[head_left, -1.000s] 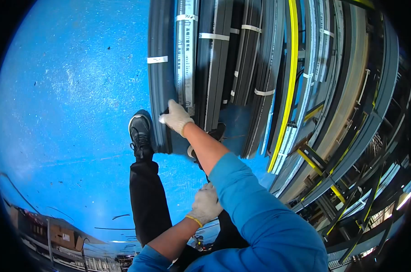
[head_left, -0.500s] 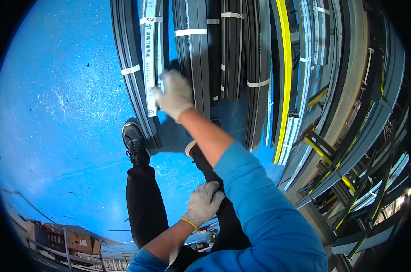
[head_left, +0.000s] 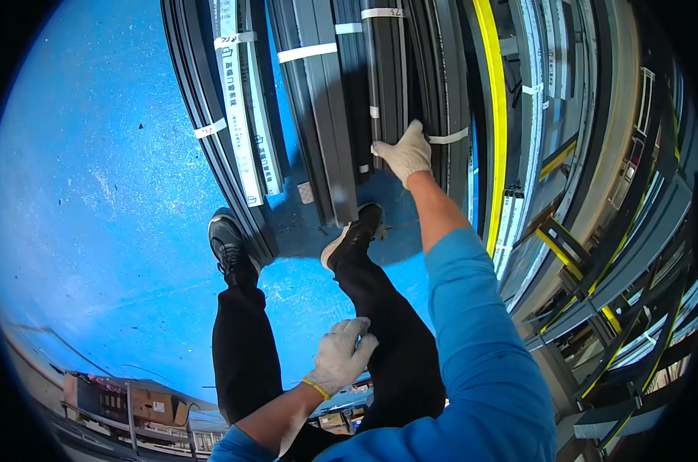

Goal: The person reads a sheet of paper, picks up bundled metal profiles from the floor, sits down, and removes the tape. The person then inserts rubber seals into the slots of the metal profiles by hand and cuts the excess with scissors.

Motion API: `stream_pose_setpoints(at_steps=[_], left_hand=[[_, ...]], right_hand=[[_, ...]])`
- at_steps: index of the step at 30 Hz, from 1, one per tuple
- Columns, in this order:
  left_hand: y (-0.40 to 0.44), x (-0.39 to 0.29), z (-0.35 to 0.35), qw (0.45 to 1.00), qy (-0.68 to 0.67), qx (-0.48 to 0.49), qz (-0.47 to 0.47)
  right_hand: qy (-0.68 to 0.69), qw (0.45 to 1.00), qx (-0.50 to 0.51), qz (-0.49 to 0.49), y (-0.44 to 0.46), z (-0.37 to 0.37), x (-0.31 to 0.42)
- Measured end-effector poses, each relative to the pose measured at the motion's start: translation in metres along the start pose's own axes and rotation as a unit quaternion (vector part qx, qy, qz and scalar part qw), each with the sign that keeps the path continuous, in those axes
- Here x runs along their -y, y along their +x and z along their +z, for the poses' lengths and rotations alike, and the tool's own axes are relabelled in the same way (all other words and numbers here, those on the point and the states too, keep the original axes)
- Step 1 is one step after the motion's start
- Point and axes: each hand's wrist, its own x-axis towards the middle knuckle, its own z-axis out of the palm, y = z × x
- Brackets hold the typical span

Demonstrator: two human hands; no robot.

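My right hand (head_left: 406,154), in a whitish knit glove, grips the near end of a bundle of dark grey profiles (head_left: 386,92). Its thumb lies on the bundle's left side, and the other fingers are partly hidden at the right. White tape marked with handwriting wraps this bundle farther up. My left hand (head_left: 341,358), gloved too, rests by my right knee with its thumb apart and fingers bent. It holds nothing that I can see. Left of the gripped bundle lies another taped dark bundle (head_left: 314,100); to its right is a further dark bundle (head_left: 449,100).
White-labelled profiles (head_left: 237,115) and a long dark bundle (head_left: 202,100) lie on the blue floor (head_left: 95,192) by my left shoe (head_left: 225,242). A yellow strip (head_left: 491,115) and racked profiles stand at the right. Cardboard boxes (head_left: 152,406) sit at the lower left.
My right hand has moved right, from beside the white-labelled profiles to the end of a dark bundle, and now grips it. My left hand stays by my knee, its thumb now farther apart.
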Motion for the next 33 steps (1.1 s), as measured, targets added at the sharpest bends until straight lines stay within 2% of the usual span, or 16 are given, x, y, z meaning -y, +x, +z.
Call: stream_pose_setpoints(at_steps=[1,4,7,9,11,13,14,15,16,18,19,21,23,25,27,33], left_hand=[[0.002,0.0,0.001,1.0,0.006,-0.004,-0.007],[0.003,0.001,0.004,1.0,0.022,-0.007,-0.019],[0.007,0.013,0.004,0.994,-0.032,-0.041,-0.1],[0.012,0.018,-0.011,0.987,-0.055,-0.114,-0.103],[0.025,0.035,-0.03,0.971,-0.106,-0.185,-0.111],[0.044,0.02,-0.065,0.976,-0.155,-0.15,0.01],[0.054,-0.014,-0.073,0.917,-0.388,-0.09,-0.026],[0.062,-0.05,-0.078,0.8,-0.597,-0.022,-0.056],[0.072,-0.063,-0.083,0.891,-0.452,-0.044,0.022],[0.056,-0.087,-0.076,0.948,-0.294,-0.064,0.102],[0.04,-0.105,-0.068,0.902,-0.425,-0.028,0.068],[0.008,-0.14,-0.06,0.758,-0.649,0.058,-0.005],[-0.029,-0.156,-0.045,0.743,-0.663,0.091,0.005],[-0.082,-0.164,-0.03,0.71,-0.69,0.137,0.016],[-0.141,-0.176,-0.021,0.716,-0.685,0.132,0.031],[-0.313,-0.22,-0.046,0.742,-0.632,0.107,0.196]], right_hand=[[0.005,0.999,0.035,-0.025,-0.003,-0.005,0.003],[0.025,0.998,0.038,-0.038,-0.033,-0.013,0.015],[0.052,0.996,0.064,-0.043,-0.082,-0.037,0.042],[0.066,0.992,0.096,-0.04,-0.129,-0.056,0.049],[0.133,0.983,0.093,-0.088,-0.176,-0.08,0.053],[0.137,0.981,0.124,-0.066,-0.221,-0.113,0.054],[0.142,0.977,0.154,-0.039,-0.245,-0.129,0.054],[0.139,0.978,0.15,-0.046,-0.266,-0.145,0.053],[0.181,0.969,0.166,-0.04,-0.284,-0.162,0.053],[0.261,0.945,0.196,-0.014,-0.335,-0.197,0.047],[0.257,0.947,0.19,-0.022,-0.363,-0.213,0.04],[0.294,0.935,0.188,-0.073,-0.42,-0.236,0.021],[0.306,0.929,0.184,-0.092,-0.476,-0.271,0.017],[0.177,0.961,0.189,-0.097,-0.534,-0.307,0.018],[0.112,0.972,0.18,-0.107,-0.593,-0.329,0.011],[0.122,0.916,0.161,-0.348,-0.678,-0.344,-0.004]])
